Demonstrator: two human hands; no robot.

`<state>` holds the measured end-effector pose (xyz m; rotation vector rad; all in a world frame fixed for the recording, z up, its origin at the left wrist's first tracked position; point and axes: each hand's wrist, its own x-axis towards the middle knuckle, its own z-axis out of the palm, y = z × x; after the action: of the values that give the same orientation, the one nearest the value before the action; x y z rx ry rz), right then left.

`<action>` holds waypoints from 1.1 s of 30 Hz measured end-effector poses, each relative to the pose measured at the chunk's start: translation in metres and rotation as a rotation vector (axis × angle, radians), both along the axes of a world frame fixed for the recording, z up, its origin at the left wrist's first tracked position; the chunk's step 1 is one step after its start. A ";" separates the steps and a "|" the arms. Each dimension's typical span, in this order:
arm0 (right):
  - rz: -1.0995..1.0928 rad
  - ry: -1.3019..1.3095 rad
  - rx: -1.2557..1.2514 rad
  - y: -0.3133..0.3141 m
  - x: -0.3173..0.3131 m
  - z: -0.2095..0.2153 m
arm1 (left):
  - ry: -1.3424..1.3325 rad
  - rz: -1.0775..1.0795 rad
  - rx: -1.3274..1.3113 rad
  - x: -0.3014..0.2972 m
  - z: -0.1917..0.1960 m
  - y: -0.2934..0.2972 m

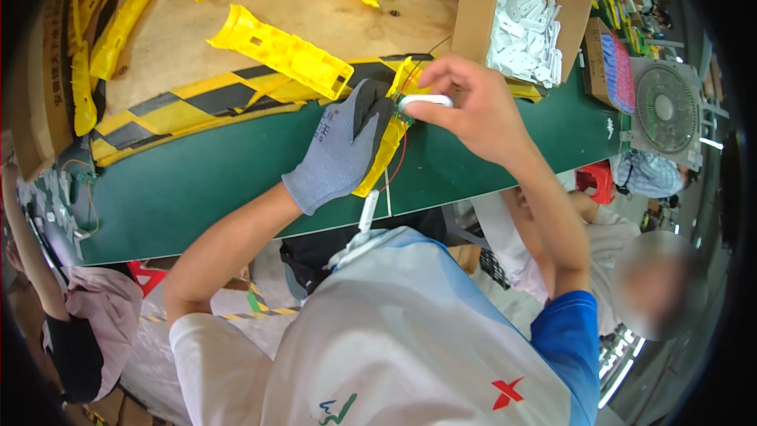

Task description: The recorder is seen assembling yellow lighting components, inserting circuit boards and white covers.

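The left grip [341, 146], in a gray glove, is closed on a long yellow part [385, 159] that slants over the green desk [465, 159]. The yellow part pokes out above and below the glove. The right grip [482, 110], bare, pinches a small white piece [430, 100] between thumb and fingers. The white piece sits right by the glove's fingertips, over the yellow part, near a little green board [400, 107]. I cannot tell if they touch. A red wire [405, 150] bends down beside the yellow part.
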<state>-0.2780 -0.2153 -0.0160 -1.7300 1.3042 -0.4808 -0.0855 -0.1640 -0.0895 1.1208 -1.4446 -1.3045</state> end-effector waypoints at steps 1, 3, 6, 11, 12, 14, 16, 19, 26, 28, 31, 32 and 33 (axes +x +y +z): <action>-0.004 -0.012 -0.011 0.006 -0.006 0.003 | 0.061 -0.038 0.137 0.000 0.003 0.000; -0.342 -0.241 0.094 0.026 -0.015 0.009 | 0.127 -0.044 0.159 -0.003 -0.007 0.000; -0.447 -0.340 0.013 0.053 -0.011 -0.017 | 0.427 0.049 0.334 -0.010 -0.005 0.001; -0.485 -0.522 0.105 0.059 0.009 -0.044 | 0.404 -0.039 0.437 -0.003 0.007 0.000; -0.457 -0.570 0.121 0.059 0.013 -0.047 | 0.377 -0.034 0.430 -0.002 0.008 0.001; -0.434 -0.628 0.146 0.058 0.018 -0.050 | 0.345 -0.033 0.424 -0.002 0.008 0.002; -0.447 -0.644 0.150 0.059 0.021 -0.053 | 0.316 0.014 0.399 -0.005 0.006 0.004; -0.439 -0.653 0.210 0.056 0.018 -0.050 | 0.232 0.024 0.322 -0.004 0.010 0.007; -0.519 -0.615 -0.018 0.048 0.004 -0.039 | 0.397 0.045 0.317 -0.003 0.018 0.001; -0.471 -0.610 -0.013 0.046 -0.003 -0.045 | 0.460 0.019 0.130 -0.004 0.026 0.002; -0.334 -0.629 0.011 0.043 -0.003 -0.048 | 0.371 0.071 0.031 0.000 0.022 0.006; -0.252 -0.657 -0.044 0.042 -0.002 -0.046 | 0.454 0.113 0.081 0.001 0.021 0.008; -0.171 -0.681 -0.096 0.041 0.001 -0.041 | 0.446 0.110 0.072 0.000 0.022 0.005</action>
<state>-0.2769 -0.1745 -0.0567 -1.3455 0.9366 -1.1314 -0.0852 -0.1586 -0.0670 0.8694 -1.0011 -1.4273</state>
